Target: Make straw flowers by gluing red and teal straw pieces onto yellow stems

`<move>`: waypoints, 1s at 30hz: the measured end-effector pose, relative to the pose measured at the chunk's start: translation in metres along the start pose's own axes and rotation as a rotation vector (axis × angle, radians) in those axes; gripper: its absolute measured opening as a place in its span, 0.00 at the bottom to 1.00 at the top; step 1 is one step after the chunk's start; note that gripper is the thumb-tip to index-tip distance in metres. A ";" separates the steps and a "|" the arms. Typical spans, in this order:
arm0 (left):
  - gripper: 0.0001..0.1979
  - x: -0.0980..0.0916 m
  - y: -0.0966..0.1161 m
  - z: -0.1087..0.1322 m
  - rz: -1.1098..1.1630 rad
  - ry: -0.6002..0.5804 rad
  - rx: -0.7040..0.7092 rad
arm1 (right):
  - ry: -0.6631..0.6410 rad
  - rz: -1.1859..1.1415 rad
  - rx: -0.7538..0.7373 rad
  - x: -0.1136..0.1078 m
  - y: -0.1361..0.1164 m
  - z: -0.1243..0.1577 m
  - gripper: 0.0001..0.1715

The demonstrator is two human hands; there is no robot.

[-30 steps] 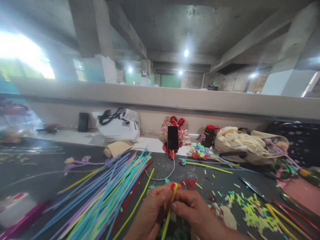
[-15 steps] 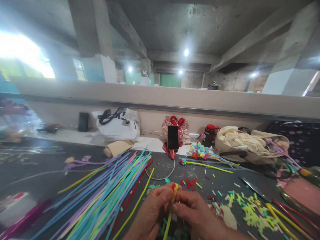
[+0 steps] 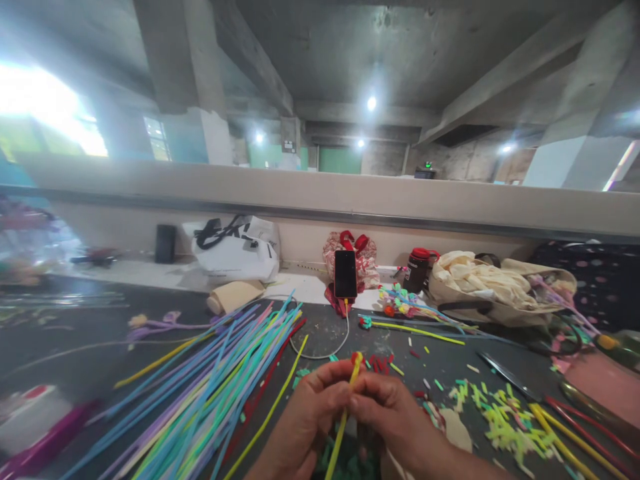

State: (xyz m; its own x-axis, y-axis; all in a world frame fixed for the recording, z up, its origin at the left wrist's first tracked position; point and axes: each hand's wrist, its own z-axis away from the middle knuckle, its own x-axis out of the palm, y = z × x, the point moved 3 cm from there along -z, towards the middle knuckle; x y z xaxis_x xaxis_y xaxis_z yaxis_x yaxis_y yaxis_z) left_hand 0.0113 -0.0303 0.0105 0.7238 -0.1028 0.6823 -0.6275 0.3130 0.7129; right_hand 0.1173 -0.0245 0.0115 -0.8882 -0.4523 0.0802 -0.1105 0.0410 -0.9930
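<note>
Between my two hands, low in the middle of the head view, a yellow pipe cleaner (image 3: 339, 440) runs up to a small red and yellow tip (image 3: 357, 360). My left hand (image 3: 313, 413) pinches it from the left, thumb and fingers closed. From the right, my right hand (image 3: 393, 413) also grips it, its fingertips meeting the left ones. Short red pipe cleaner pieces (image 3: 381, 365) lie just beyond the hands. Green pieces sit in shadow beneath them. A single yellow-green pipe cleaner (image 3: 273, 413) lies beside my left hand.
A large bundle of coloured pipe cleaners (image 3: 215, 393) spreads to the left. Right of my hands are cut yellow-green bits (image 3: 515, 427) and scissors (image 3: 510, 377). Behind stand a phone (image 3: 345, 273) on a cable, a white bag (image 3: 235, 250), a dark bottle (image 3: 416, 270) and a cloth bag (image 3: 500, 293).
The red and yellow tip now stands a little higher and farther right, showing more above my fingers. Both hands have shifted slightly and still hold the pipe cleaner.
</note>
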 end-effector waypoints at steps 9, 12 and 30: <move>0.12 -0.010 0.004 -0.008 -0.055 0.200 0.079 | -0.032 -0.036 0.049 0.007 -0.003 0.000 0.18; 0.12 -0.016 0.007 -0.009 -0.116 0.289 0.119 | -0.011 -0.035 0.076 0.007 -0.004 0.000 0.17; 0.08 -0.002 0.016 0.002 -0.303 0.206 0.013 | 0.030 0.738 0.101 -0.072 -0.041 -0.007 0.13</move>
State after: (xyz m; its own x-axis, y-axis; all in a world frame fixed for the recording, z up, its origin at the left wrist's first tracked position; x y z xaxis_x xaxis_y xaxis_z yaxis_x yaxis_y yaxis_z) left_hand -0.0008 -0.0273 0.0211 0.9191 0.0033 0.3941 -0.3786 0.2853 0.8805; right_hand 0.1832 0.0124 0.0471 -0.7274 -0.3148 -0.6097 0.5598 0.2418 -0.7926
